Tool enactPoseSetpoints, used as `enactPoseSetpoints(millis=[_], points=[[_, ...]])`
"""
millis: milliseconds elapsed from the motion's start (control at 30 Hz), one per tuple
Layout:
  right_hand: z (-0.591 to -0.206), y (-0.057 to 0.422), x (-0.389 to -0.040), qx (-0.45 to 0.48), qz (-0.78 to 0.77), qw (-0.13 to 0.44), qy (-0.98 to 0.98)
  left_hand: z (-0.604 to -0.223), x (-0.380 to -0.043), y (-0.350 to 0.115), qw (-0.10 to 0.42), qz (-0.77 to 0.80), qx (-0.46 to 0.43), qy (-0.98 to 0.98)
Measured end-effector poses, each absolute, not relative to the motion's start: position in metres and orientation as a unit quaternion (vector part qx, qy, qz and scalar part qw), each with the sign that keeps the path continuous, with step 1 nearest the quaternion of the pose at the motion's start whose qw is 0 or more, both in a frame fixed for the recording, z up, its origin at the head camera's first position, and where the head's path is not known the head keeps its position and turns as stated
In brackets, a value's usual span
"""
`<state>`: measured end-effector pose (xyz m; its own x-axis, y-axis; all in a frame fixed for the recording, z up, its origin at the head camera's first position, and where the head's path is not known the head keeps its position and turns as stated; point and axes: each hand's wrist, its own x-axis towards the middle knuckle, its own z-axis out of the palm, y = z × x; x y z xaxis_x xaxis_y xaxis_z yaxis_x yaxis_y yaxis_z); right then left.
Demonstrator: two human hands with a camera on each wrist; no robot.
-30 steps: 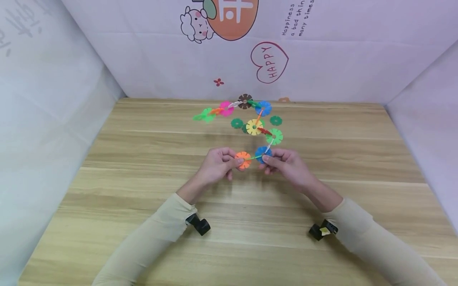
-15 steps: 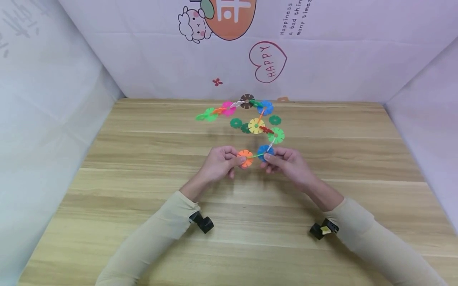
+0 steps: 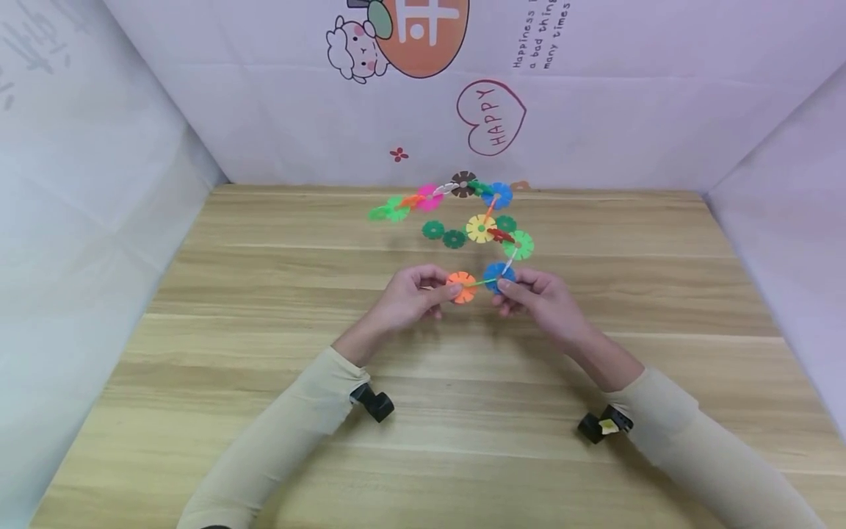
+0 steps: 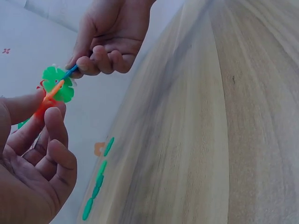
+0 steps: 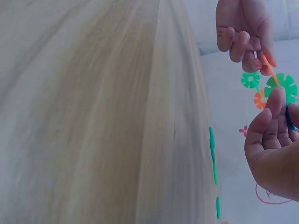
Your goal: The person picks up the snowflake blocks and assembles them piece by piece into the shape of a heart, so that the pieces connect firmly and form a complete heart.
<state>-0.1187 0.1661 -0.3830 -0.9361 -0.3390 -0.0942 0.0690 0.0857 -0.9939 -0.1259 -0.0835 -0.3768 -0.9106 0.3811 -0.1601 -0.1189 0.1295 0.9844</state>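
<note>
A chain of slotted plastic discs in many colours is held up above the table. My left hand (image 3: 416, 297) pinches the orange disc (image 3: 462, 287) at one end between thumb and fingers. Beside it, my right hand (image 3: 545, 301) pinches a blue disc (image 3: 496, 278). A green disc (image 4: 57, 84), seen edge-on from above, links the two. From the blue disc the chain runs back past a light green disc (image 3: 518, 245), a yellow disc (image 3: 481, 228), a second blue and a brown disc (image 3: 464, 184), then left to light green discs (image 3: 396, 209).
Several loose green discs lie flat on the wooden table (image 3: 423, 441) under the chain, among them a dark green disc (image 3: 454, 239) and another green disc (image 3: 432, 230). White printed cloth (image 3: 595, 125) walls the table's back and sides.
Both hands and the held chain have shifted slightly to the right and away from the body in the head view. The grips on the orange and blue discs stay the same.
</note>
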Motion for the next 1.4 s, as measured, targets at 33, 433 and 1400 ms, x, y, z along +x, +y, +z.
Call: enactPoseSetpoints(millis=[33, 433, 1400], points=[[-0.383, 0.168, -0.119, -0.093, -0.671, 0.154, 0.720, -0.377, -0.126, -0.084, 0.192, 0.653, 0.087, 0.727], [-0.383, 0.177, -0.119, -0.066, -0.669, 0.178, 0.718, -0.378, -0.128, -0.076, 0.185, 0.644, 0.067, 0.739], [-0.383, 0.140, -0.107, 0.014, -0.781, 0.164, 0.602, -0.382, -0.130, -0.053, 0.120, 0.681, 0.095, 0.716]])
